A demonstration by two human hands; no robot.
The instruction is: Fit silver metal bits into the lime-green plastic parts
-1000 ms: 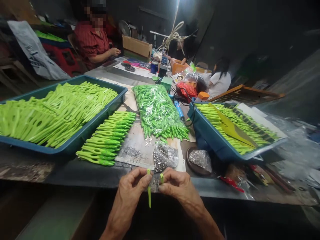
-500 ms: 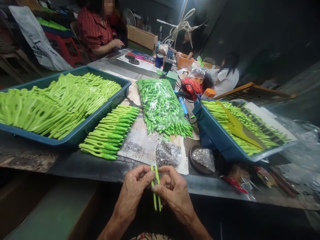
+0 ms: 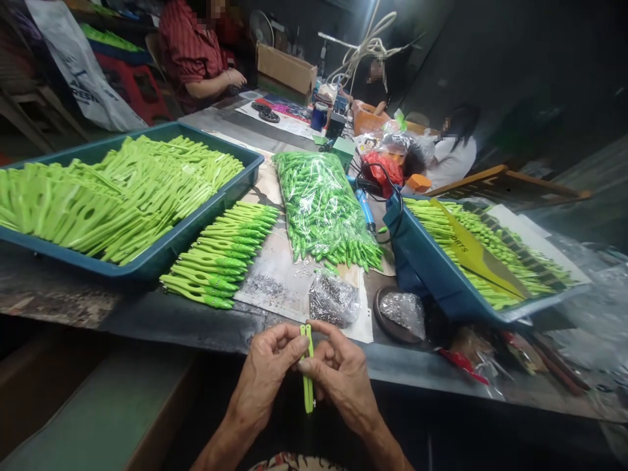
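Just in front of the table edge, my left hand (image 3: 271, 360) and my right hand (image 3: 343, 366) pinch a pair of slim lime-green plastic strips (image 3: 307, 389). The strips stand side by side, nearly touching, with small holes at their upper ends. My left thumb presses on the left strip, and my right thumb and fingers close on the right one. A bag of small metal pins (image 3: 333, 301) lies just beyond my hands. Left of it is a row of lime-green pieces with darker green tips (image 3: 220, 255). Behind the pins lies a clear bag of dark green tips (image 3: 324, 203).
A blue tray (image 3: 132, 269) heaped with lime-green pieces stands at left, another blue tray (image 3: 441, 275) at right. A brown dish (image 3: 379, 313) bears a second bag of metal bits (image 3: 402, 315). Loose pins dot the cardboard. A person in a red shirt (image 3: 184, 52) sits across the table.
The two strips, spread slightly apart before, now lie close together. Both hands keep their grip. The whole view has shifted a little.
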